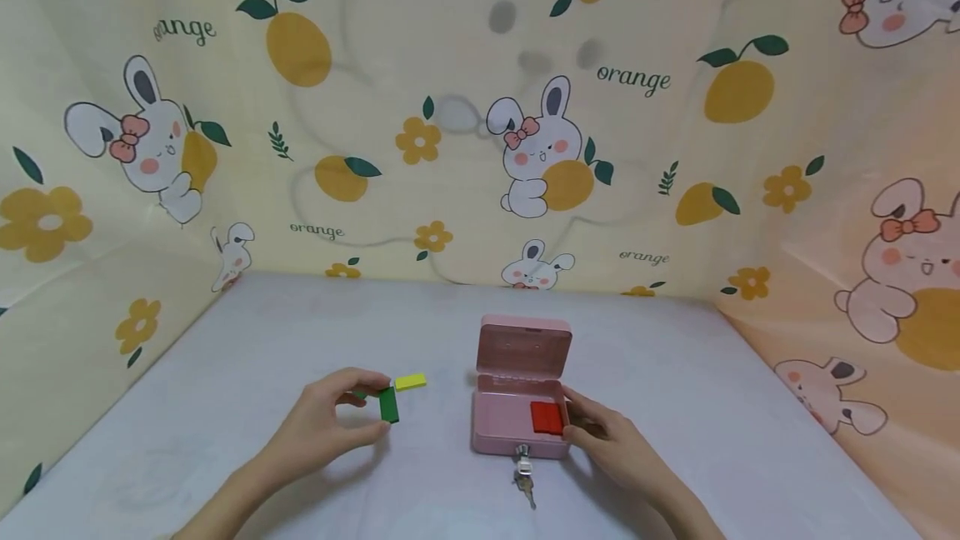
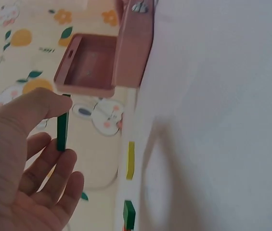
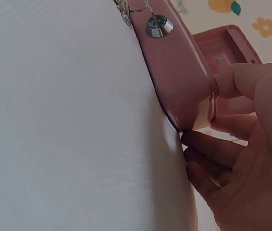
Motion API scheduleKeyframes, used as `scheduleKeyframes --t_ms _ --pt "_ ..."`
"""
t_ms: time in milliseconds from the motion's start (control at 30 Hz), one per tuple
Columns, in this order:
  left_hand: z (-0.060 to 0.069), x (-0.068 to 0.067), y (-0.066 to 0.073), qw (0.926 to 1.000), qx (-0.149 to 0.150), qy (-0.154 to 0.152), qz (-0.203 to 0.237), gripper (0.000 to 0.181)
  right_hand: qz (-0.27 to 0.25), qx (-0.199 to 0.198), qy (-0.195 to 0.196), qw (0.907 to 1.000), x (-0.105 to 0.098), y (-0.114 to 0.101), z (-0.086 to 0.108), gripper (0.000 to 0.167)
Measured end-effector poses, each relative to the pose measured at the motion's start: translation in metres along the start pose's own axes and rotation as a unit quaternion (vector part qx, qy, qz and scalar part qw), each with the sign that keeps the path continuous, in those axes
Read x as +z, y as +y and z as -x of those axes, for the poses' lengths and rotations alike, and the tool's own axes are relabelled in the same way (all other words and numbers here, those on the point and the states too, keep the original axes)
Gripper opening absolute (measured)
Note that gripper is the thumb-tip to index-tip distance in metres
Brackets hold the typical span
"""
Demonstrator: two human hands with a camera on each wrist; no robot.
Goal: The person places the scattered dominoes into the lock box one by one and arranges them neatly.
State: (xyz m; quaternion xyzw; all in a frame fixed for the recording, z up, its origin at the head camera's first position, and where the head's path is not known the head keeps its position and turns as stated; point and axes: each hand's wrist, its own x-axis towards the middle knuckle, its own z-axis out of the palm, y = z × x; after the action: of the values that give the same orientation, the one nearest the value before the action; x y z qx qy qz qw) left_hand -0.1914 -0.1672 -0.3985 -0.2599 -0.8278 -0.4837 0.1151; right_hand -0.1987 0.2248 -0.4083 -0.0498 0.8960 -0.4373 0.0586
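My left hand (image 1: 330, 419) pinches a green block (image 1: 388, 405) between thumb and fingers, held above the table left of the pink cash box (image 1: 498, 445). In the left wrist view the same green block (image 2: 62, 127) stands on end between thumb and fingertips. At the right side of the box, my right hand (image 1: 611, 444) grips its wall near the front corner, thumb at the rim. The lid (image 1: 522, 350) is raised. Red blocks (image 1: 547, 418) lie inside at the right. A yellow block (image 1: 410, 382) and another green block (image 2: 129, 214) rest on the table beyond the left hand.
Keys (image 1: 525, 482) hang from the lock (image 3: 159, 26) on the box's front. A white cloth (image 1: 630, 340) covers the table. Behind and at both sides stands a patterned curtain (image 1: 465, 48) with rabbits and oranges.
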Motion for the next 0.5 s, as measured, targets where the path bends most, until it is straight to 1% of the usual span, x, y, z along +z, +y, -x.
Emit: scheduleKeyframes --t_ms 100,167,300,500 --pt "-0.006 0.005 0.004 0.9999 0.003 -0.011 -0.007 0.044 -0.005 0.002 -0.001 1.0000 0.000 -0.001 0.000 0.060" --pt "-0.011 0.009 0.007 0.9997 0.017 -0.016 -0.010 0.044 -0.006 0.003 -0.001 1.0000 0.001 -0.001 0.000 0.061" --pt "-0.022 0.018 0.014 0.9983 0.052 -0.025 0.003 0.043 -0.004 0.006 0.000 1.0000 0.001 -0.001 -0.001 0.061" --pt "-0.037 0.033 0.023 0.9971 0.062 -0.043 0.014 0.040 -0.005 0.001 -0.001 1.0000 0.001 0.001 -0.001 0.061"
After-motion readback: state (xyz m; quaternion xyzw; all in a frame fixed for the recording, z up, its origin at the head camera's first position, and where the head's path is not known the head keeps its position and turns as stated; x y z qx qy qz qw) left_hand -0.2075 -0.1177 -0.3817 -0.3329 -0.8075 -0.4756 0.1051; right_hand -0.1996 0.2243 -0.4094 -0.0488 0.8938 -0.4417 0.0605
